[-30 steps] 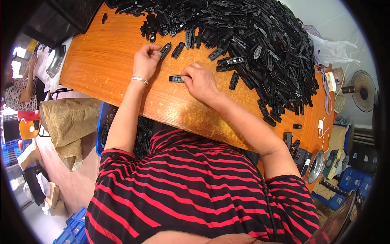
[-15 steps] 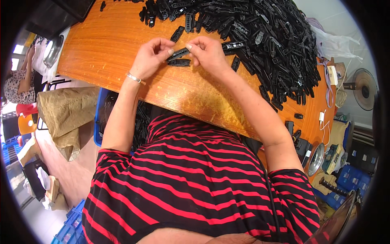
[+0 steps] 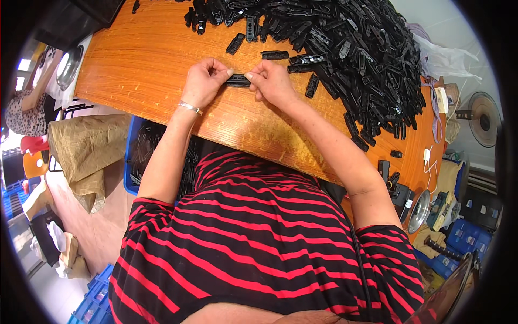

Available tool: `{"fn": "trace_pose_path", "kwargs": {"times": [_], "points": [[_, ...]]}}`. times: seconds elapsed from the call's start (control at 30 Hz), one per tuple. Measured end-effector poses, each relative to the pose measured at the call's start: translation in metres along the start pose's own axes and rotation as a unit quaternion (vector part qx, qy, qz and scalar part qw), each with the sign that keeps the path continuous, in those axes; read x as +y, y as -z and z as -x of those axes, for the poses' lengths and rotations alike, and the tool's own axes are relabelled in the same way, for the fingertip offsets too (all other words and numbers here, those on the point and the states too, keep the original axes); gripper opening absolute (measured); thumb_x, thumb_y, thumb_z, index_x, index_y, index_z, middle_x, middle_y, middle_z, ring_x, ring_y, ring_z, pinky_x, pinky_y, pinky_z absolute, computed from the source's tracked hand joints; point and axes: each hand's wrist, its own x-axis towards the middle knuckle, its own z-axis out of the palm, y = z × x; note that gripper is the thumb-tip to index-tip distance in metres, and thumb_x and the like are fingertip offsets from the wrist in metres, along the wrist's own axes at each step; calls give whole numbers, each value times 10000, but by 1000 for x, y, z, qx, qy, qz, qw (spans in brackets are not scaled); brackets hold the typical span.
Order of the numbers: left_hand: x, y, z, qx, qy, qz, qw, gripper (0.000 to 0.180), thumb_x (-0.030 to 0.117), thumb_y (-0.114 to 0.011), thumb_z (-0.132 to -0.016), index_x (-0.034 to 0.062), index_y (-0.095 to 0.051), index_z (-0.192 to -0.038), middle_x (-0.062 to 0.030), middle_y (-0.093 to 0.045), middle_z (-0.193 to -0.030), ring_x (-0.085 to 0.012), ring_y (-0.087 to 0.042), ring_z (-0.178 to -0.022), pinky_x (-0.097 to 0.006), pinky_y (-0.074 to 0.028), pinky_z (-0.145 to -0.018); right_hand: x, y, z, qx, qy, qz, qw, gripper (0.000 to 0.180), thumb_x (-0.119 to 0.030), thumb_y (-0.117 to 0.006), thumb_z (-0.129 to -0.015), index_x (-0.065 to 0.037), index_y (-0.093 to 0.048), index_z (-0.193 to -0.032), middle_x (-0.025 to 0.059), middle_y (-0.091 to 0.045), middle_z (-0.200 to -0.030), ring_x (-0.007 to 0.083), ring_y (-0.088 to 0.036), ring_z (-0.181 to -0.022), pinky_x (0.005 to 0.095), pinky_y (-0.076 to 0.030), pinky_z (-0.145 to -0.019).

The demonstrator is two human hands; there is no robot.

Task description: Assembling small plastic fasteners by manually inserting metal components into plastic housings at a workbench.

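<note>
Between my hands is a slim black ribbed plastic part (image 3: 237, 80), held level just above or on the table; its exact kind is not clear. My left hand (image 3: 205, 85) pinches its left end between thumb and fingers. At the other end, the thumb and fingertips of my right hand (image 3: 272, 82) close on it. A second black piece seems to lie right beneath, but I cannot tell whether the two are joined. Farther off on the tabletop lie a loose black part (image 3: 275, 55) and another black part (image 3: 235, 44) tilted beside it.
A big heap of black plastic parts (image 3: 356, 59) covers the far right of the wooden table (image 3: 145, 65). Below its front edge, a blue crate (image 3: 129, 178) holds more dark pieces. A fan (image 3: 483, 119) stands at right. Another person (image 3: 27, 113) is at far left.
Both hands have come slightly nearer to me, and the tilted part between them is now level over the piece that lay below it. A loose part behind my right hand has come into view.
</note>
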Motion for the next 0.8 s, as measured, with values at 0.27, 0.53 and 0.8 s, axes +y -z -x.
{"fn": "trace_pose_path", "kwargs": {"times": [0.27,0.53,0.8], "points": [[0,-1,-2,7,-1,-53,999,193,169,-735,-808,5,-633,-809,-26,-592,-667,-106,-508,-616,-278,-452,-597,-12,2,1,-27,-37,57,997,211,-162,-688,-865,2,-555,-852,75,-616,-638,128,-566,-476,282,-455,-455],[7,1,-7,-52,18,-158,986,226,201,-736,-798,26,-595,-781,-99,-606,-681,-243,-577,-638,-362,-475,-635,-12,13,-13,-80,-38,208,974,260,-197,-714,-853,-34,-518,-803,35,-590,-570,126,-524,-444,284,-412,-428],[-6,33,25,-76,-32,-174,981,215,178,-692,-854,28,-554,-786,-23,-572,-641,-120,-520,-572,-295,-440,-544,-18,14,6,-100,80,312,941,284,-303,-720,-818,-42,-613,-856,103,-641,-790,219,-616,-721,360,-475,-650]]}}
